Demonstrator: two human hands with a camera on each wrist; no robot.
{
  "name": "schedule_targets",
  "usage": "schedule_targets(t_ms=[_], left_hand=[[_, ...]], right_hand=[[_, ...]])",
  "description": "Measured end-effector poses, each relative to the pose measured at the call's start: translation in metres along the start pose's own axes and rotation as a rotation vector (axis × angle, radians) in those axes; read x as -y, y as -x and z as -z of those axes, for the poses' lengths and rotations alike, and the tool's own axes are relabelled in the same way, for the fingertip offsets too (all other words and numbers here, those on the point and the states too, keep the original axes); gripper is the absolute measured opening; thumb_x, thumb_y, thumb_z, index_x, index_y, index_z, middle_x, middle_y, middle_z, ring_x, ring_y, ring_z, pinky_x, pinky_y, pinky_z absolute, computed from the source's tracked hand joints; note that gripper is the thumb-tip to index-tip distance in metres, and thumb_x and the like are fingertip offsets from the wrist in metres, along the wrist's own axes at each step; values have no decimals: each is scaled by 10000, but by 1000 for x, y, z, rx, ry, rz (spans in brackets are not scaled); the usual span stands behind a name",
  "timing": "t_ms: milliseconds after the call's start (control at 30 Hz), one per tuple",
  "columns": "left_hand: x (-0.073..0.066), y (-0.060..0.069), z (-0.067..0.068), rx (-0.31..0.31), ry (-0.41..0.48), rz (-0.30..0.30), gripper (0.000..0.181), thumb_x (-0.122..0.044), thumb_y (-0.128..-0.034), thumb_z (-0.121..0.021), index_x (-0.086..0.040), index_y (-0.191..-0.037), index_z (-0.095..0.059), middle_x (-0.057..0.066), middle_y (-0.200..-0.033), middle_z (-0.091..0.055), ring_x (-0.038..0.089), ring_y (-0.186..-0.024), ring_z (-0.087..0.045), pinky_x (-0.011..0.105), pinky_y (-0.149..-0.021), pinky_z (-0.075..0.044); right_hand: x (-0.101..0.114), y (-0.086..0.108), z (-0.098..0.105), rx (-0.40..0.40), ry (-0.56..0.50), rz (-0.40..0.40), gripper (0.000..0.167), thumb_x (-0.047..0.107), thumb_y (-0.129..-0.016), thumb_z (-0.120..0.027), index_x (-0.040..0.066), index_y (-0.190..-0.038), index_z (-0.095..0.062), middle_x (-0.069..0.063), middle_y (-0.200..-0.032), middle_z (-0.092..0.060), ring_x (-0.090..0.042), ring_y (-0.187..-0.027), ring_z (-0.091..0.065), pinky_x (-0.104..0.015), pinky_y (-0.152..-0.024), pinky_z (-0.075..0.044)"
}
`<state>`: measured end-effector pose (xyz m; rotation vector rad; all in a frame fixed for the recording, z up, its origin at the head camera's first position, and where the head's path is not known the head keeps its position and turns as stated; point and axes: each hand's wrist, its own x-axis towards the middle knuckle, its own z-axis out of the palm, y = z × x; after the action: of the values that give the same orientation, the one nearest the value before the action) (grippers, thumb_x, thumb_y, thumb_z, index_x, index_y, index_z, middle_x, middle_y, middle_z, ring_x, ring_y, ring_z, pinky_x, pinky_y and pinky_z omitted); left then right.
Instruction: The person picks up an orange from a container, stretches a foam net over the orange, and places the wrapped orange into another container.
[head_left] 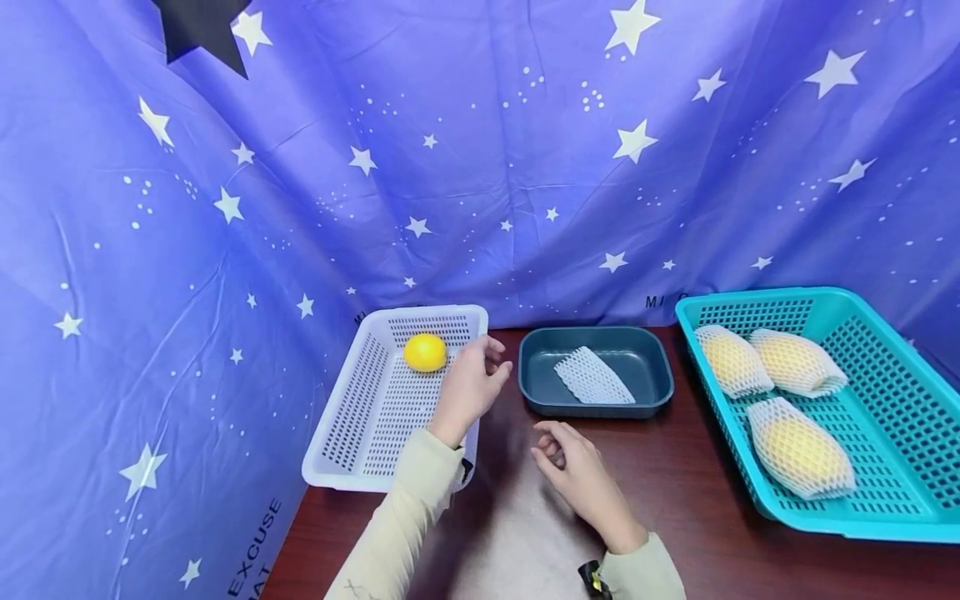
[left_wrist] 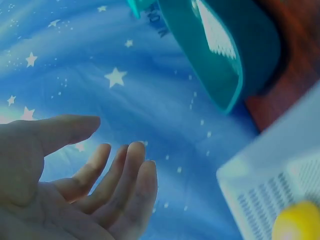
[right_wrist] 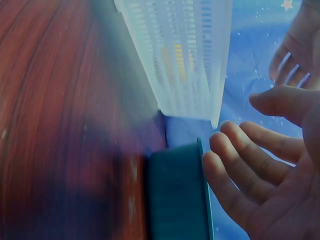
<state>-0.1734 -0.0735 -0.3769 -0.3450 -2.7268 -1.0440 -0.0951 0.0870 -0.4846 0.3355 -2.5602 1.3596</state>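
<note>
My left hand hovers over the right rim of the white basket, its fingers loosely bent around nothing. Inside that basket lies a yellow lemon-like fruit, left of the hand and apart from it. My right hand hangs above the table in front of the dark teal tray, relaxed and holding nothing. A white foam net sleeve lies flat in the tray. In the left wrist view the left hand has thumb and fingers spread apart; the right hand looks similar in the right wrist view.
At the right stands a turquoise basket with three yellow fruits in foam nets, one of them a netted fruit at its front. A blue star-patterned curtain hangs behind and left. The brown table runs beneath everything.
</note>
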Motion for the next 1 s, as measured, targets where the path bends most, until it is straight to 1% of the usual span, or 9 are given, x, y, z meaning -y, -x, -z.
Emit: schedule_targets(t_ms=[100, 200, 367, 467, 567, 667, 767, 867, 1000], left_hand=[[2, -6, 9, -31, -83, 1, 214, -149, -886, -725, -44, -1062, -664, 116, -981, -707, 238, -866, -691, 383, -756, -557], [5, -12, 18, -57, -153, 17, 223, -163, -883, -726, -59, -1070, -664, 97, -991, -701, 236, -890, -680, 403, -756, -549], [14, -22, 34, -63, -203, 40, 226, -162, -882, -719, -60, -1076, -661, 91, -997, -706, 234, -897, -673, 421, -760, -541], [22, -29, 41, -54, -210, 69, 235, -169, -889, -712, -55, -1089, -662, 96, -1012, -714, 244, -905, -673, 428, -788, -541], [32, -36, 45, -33, -203, 106, 247, -172, -902, -699, -42, -1107, -657, 113, -1041, -713, 261, -934, -672, 440, -832, -538], [43, -43, 48, -17, -194, 131, 245, -157, -906, -683, -31, -1113, -650, 132, -1054, -706, 278, -961, -674, 446, -865, -536], [54, -49, 49, -2, -187, 156, 252, -143, -910, -670, -15, -1126, -644, 156, -1075, -699, 298, -985, -675, 444, -898, -533], [66, -52, 48, 15, -191, 186, 260, -144, -916, -660, -2, -1133, -634, 177, -1097, -692, 315, -1003, -673, 444, -913, -532], [79, -54, 47, 36, -189, 231, 260, -144, -928, -652, 14, -1133, -628, 196, -1122, -677, 334, -1023, -657, 457, -910, -530]], right_hand=[[4, -4, -7, 6, -20, 13, 264, 45, -841, -761, 83, -1089, -678, 57, -830, -601, -34, -717, -564, -259, -635, -525], [10, -7, -14, 18, -49, 21, 255, 71, -854, -760, 80, -1095, -677, 38, -838, -617, -42, -716, -571, -265, -640, -535], [20, -10, -26, 65, -143, 20, 259, 128, -891, -733, 58, -1127, -653, 17, -872, -642, -49, -749, -592, -274, -665, -558], [25, -11, -33, 99, -185, 3, 299, 175, -914, -715, 49, -1171, -628, -8, -909, -651, -72, -785, -606, -258, -681, -560], [30, -12, -40, 123, -208, -37, 354, 232, -939, -690, 41, -1223, -600, -43, -975, -657, -100, -831, -621, -249, -704, -561], [34, -13, -46, 139, -246, -76, 439, 281, -956, -665, 4, -1281, -561, -102, -1057, -657, -146, -883, -639, -246, -730, -561], [37, -14, -50, 163, -291, -101, 536, 326, -954, -662, -30, -1328, -518, -134, -1108, -645, -175, -908, -644, -239, -737, -554], [38, -13, -54, 185, -318, -103, 601, 329, -938, -683, -50, -1359, -484, -135, -1114, -630, -170, -896, -642, -247, -733, -552], [40, -11, -60, 194, -337, -87, 602, 280, -927, -700, -63, -1365, -470, -119, -1093, -613, -139, -864, -629, -263, -728, -560]])
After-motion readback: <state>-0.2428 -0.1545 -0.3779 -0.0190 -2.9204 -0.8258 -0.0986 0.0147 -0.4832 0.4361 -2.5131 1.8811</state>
